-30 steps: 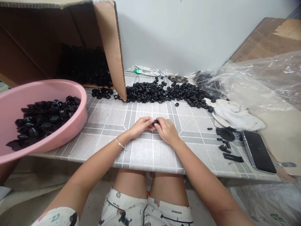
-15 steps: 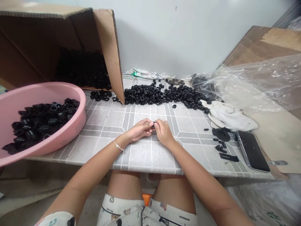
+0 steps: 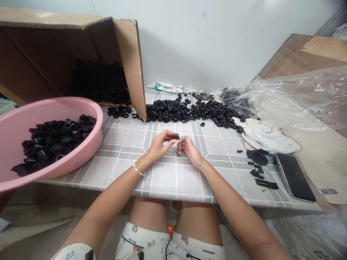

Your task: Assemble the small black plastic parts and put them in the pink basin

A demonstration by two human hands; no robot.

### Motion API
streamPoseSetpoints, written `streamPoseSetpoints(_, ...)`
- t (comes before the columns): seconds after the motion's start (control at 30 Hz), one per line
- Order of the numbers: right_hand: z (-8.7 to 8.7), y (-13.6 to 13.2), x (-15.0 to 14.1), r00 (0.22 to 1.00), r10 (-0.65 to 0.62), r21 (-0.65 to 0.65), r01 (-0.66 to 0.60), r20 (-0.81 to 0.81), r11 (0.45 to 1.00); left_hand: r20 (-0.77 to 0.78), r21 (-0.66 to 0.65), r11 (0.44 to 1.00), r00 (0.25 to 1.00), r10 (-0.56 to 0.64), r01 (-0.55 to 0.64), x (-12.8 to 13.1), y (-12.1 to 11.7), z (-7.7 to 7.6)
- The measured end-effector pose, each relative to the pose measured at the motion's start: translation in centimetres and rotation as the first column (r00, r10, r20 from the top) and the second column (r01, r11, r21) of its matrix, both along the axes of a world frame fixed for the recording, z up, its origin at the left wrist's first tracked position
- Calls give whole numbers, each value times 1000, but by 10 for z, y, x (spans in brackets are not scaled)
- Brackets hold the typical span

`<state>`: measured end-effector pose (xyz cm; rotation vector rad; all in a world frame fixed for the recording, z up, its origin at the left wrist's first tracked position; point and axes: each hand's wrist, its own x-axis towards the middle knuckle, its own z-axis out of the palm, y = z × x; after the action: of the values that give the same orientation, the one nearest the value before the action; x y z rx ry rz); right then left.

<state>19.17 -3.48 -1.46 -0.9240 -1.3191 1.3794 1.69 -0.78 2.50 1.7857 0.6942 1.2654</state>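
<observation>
Head camera is showing the left hand (image 3: 158,146) pinching a small black part (image 3: 176,136) between thumb and fingertips, just above the grey checked tabletop (image 3: 162,177). The part is looking squat and dark (too small to be giving away its long axis or which way it is facing). Green characters are showing on the clear plastic bag (image 3: 306,234) at lower right, but they are not reading clearly; the tiny lettering on the printed shorts (image 3: 146,242) is also staying illegible.

The left forearm is slanting up from lower left, its wrist wearing a bracelet (image 3: 138,169), with the palm facing down. The right hand (image 3: 191,150) is sitting just beside the part, fingers loosely curled; whether they are gripping anything, one cannot tell. Beyond both hands, a pile of black parts (image 3: 170,111) is spreading along the wall, while a pink basin (image 3: 89,144) is holding more at left, before the cardboard box (image 3: 131,65). A phone (image 3: 295,177) is lying at right.
</observation>
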Motion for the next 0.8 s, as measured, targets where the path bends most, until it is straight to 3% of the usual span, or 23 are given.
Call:
streamPoseSetpoints(0.07, 0, 4, 5, 999, 16, -37, -18, -45, 999, 322, -158, 985, 940, 113, -64, -24, 10, 19)
streamPoseSetpoints(0.17, -2, 9, 12, 997, 0, -86, -7, -77, 996, 643, -205, 977, 743, 185, -67, -74, 19, 48)
streamPoseSetpoints(0.3, -2, 12, 14, 995, 42, -96, -50, -89, 994, 737, -224, 958, 611, 288, -180, -116, 14, 65)
streamPoseSetpoints(0.4, -2, 11, 15, 995, 64, -84, -70, -71, 994, 799, -247, 950, 514, 312, -192, -116, 14, 63)
streamPoseSetpoints(0.47, -3, 11, 16, 999, 4, -75, -7, -37, 997, 819, -291, 948, 480, 315, -126, -110, 20, 58)
streamPoseSetpoints(0.53, -7, 13, 20, 991, -131, -47, 133, 29, 990, 789, -371, 928, 522, 325, -17, -101, 29, 50)
streamPoseSetpoints(0.63, -13, 27, 32, 903, -394, 64, 389, 173, 919, 626, -526, 847, 711, 322, 80, -82, 38, 32)
streamPoseSetpoints(0.73, -15, 56, 57, 662, -669, 356, 568, 339, 742, 383, -611, 792, 879, 286, 8, -60, 36, 14)
streamPoseSetpoints(0.8, -15, 77, 77, 469, -765, 529, 552, 442, 644, 285, -617, 787, 928, 241, -15, -47, 30, 7)
